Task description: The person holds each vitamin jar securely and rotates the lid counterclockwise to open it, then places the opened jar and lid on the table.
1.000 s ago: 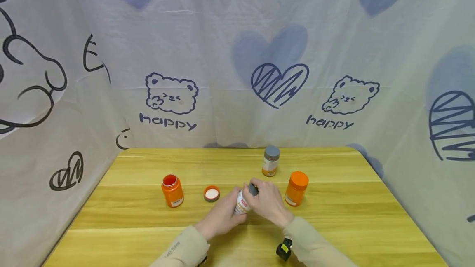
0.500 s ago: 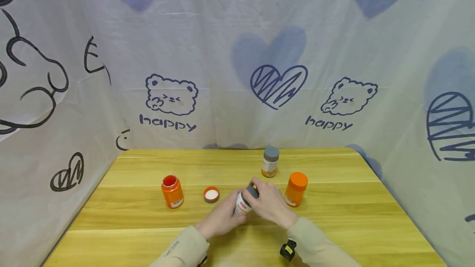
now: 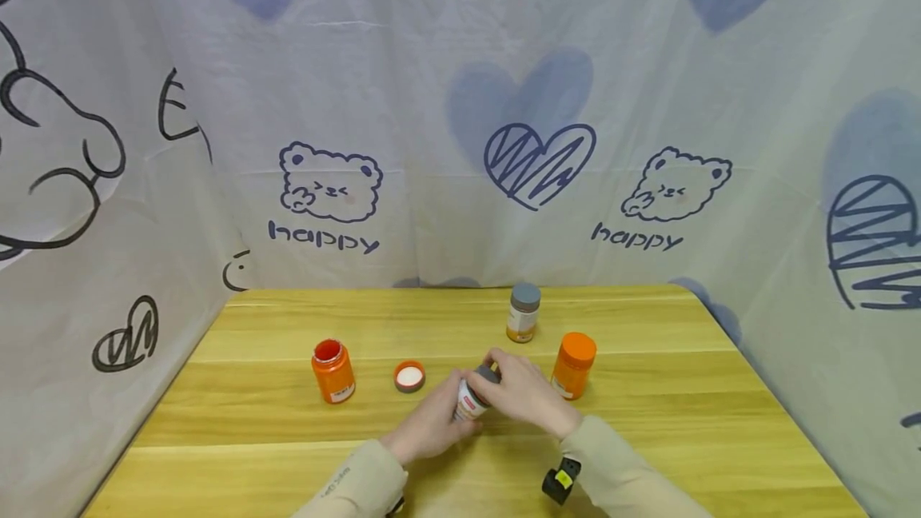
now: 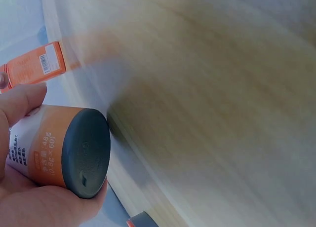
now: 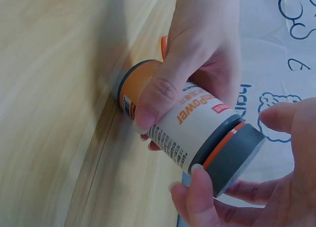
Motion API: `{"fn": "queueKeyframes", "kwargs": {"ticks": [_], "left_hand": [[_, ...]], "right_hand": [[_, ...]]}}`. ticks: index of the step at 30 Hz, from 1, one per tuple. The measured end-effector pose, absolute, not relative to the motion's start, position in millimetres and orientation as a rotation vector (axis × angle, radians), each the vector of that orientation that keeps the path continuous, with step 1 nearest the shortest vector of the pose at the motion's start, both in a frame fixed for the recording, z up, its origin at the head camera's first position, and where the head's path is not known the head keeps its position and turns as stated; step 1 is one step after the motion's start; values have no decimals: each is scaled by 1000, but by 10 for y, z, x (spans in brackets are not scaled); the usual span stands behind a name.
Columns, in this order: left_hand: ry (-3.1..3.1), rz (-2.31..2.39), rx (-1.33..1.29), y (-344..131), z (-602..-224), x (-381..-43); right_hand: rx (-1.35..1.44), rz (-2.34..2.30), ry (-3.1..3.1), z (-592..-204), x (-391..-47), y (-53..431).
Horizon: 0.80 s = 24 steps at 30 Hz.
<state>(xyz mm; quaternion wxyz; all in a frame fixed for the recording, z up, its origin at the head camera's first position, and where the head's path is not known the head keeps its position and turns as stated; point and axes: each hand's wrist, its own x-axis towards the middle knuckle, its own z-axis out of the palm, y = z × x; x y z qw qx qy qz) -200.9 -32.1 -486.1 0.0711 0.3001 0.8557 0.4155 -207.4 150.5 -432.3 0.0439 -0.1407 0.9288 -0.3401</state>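
Note:
My left hand (image 3: pixel 430 424) grips a white-and-orange supplement bottle (image 5: pixel 177 123) round its body, tilted over the table with its dark grey base (image 4: pixel 86 153) toward the tabletop. The right hand (image 3: pixel 531 396) has its fingers bent round the grey screw cap (image 5: pixel 236 158) at the upper end. In the right wrist view an orange ring shows between cap and bottle neck, and the thumb stands a little off the cap. Left of the hands, a loose cap (image 3: pixel 410 378) lies with its white inside up, beside an uncapped orange jar (image 3: pixel 334 374).
A grey-capped bottle (image 3: pixel 524 314) stands farther back, behind the hands. To their right is an orange jar (image 3: pixel 574 366) with its orange lid on. A printed cloth (image 3: pixel 432 142) hangs behind and beside the wooden table (image 3: pixel 647 422).
The right hand's fingers have turned and shifted slightly on the bottle cap, and its wrist has moved a little right and down. My left hand keeps its grip on the supplement bottle.

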Motion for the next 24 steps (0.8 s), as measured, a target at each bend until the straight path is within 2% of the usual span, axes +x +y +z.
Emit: {"fn": "queueKeyframes", "kwargs": {"ticks": [24], "left_hand": [[2612, 1248, 884, -305, -4890, -2046]], "right_hand": [[-431, -1016, 2761, -4259, -2097, 1545]]}}
